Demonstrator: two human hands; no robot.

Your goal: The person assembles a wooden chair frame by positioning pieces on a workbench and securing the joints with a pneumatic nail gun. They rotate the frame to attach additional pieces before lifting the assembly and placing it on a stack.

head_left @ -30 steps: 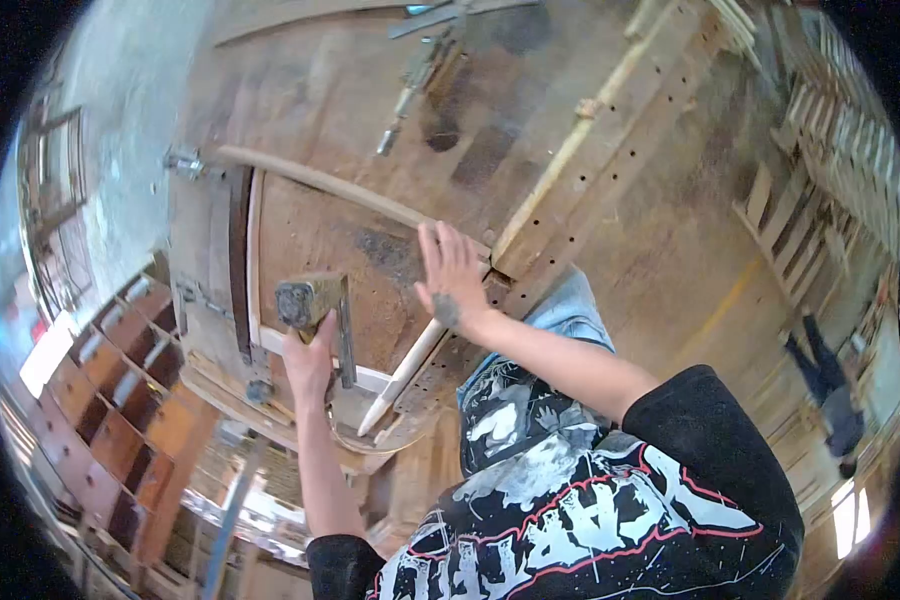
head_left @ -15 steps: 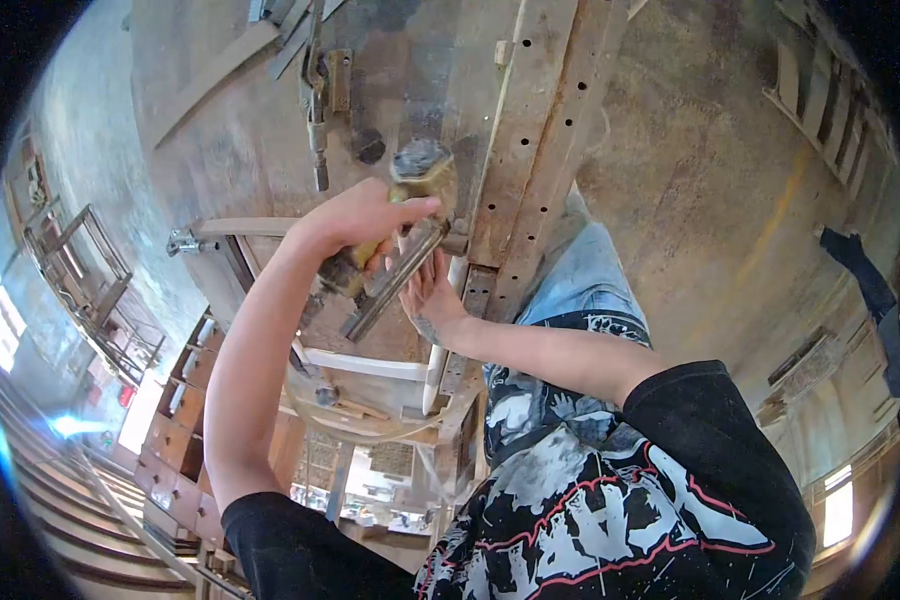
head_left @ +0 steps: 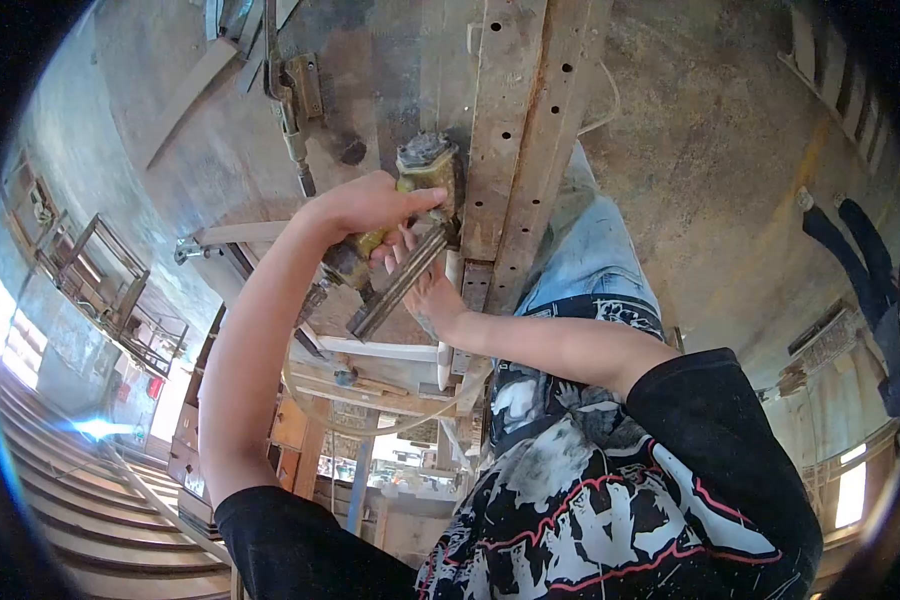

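Note:
My left hand (head_left: pixel 375 210) is closed round a worn yellowish power tool (head_left: pixel 428 178), its thumb stretched over the body. A long dark metal bar (head_left: pixel 400 283) slants below the tool's body. Beneath this bar lies my right hand (head_left: pixel 436 303), its visible fingers stretched upward and partly hidden by the bar and tool. It is beside the end of a pale wooden rail (head_left: pixel 444 366), close to a rusty metal beam (head_left: pixel 505 140) with round holes. Whether the right fingers touch the tool is unclear.
A clamp-like metal tool (head_left: pixel 292 125) and flat strips (head_left: pixel 195 95) lie at the upper left. Wooden frame parts (head_left: pixel 370 348) extend below the hands. A person's dark-clothed legs (head_left: pixel 865 265) show at the far right, near a slatted wooden piece (head_left: pixel 838 85).
The view has shifted, so the beam and clamp-like tool appear further left. The power tool now sits closer against the beam. More of the other person's legs shows at the right.

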